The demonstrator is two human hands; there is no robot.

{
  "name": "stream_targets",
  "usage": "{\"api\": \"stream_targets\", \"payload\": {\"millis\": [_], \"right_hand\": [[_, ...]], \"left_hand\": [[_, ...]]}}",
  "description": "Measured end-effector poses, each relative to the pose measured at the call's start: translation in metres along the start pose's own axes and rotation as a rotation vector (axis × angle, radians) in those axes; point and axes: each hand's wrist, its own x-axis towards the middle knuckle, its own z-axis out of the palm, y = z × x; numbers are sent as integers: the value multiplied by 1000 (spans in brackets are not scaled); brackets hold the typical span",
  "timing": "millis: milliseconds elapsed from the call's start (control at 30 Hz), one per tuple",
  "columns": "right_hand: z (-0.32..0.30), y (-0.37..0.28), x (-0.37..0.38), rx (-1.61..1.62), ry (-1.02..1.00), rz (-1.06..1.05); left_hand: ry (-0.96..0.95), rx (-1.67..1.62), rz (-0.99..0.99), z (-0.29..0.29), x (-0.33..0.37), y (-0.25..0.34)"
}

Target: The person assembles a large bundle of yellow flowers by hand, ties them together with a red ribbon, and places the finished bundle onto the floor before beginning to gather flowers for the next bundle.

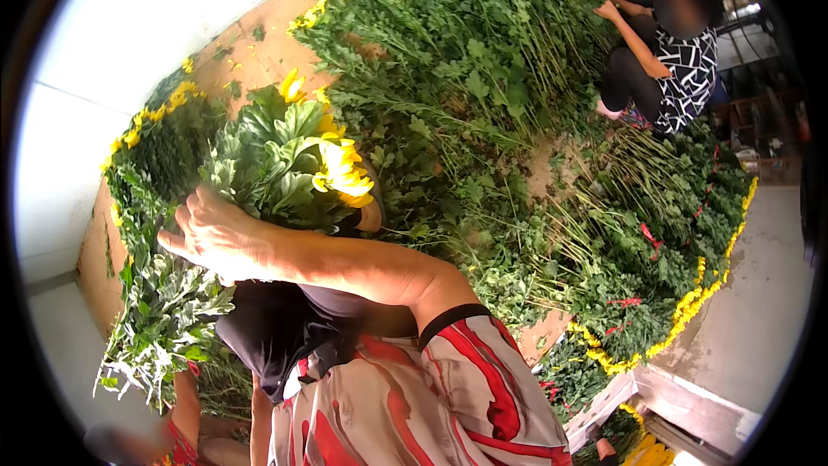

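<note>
My right arm reaches across in front of me to the left, and my right hand (207, 229) is bent at the wrist with its fingers curled against a leafy bunch of yellow chrysanthemums (285, 155). The flower heads lean to the right, level with my forearm. Which stems lie inside the grip is hidden by the hand. Just below the hand hang pale green leafy stems (164, 311). A strip of bare forearm shows beside my patterned top at the lower edge; my left hand does not show.
Large heaps of cut chrysanthemums (483, 60) cover the floor ahead. More bunches with red ties (651, 242) curve along the right. A crouching person (681, 69) handles flowers at the far right, another person (185, 418) is close at lower left. A white wall (73, 155) stands left.
</note>
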Motion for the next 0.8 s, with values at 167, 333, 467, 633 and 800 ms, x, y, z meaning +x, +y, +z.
{"api": "stream_targets", "payload": {"millis": [167, 333, 467, 633, 800], "right_hand": [[-15, 16, -21, -20, -39, 9], [-12, 21, -16, -50, -22, -2], [-22, 9, 7, 49, -134, -44], [-49, -9, 23, 177, -247, 139], [-35, -27, 1, 8, -313, 104]], "left_hand": [[-110, -4, -35, 36, -15, -5], [-149, -101, -11, 43, 7, -7], [-23, 121, 124, 34, 69, -17], [206, 228, 454, 11, 149, -41], [373, 327, 378, 16, 155, -59]]}}
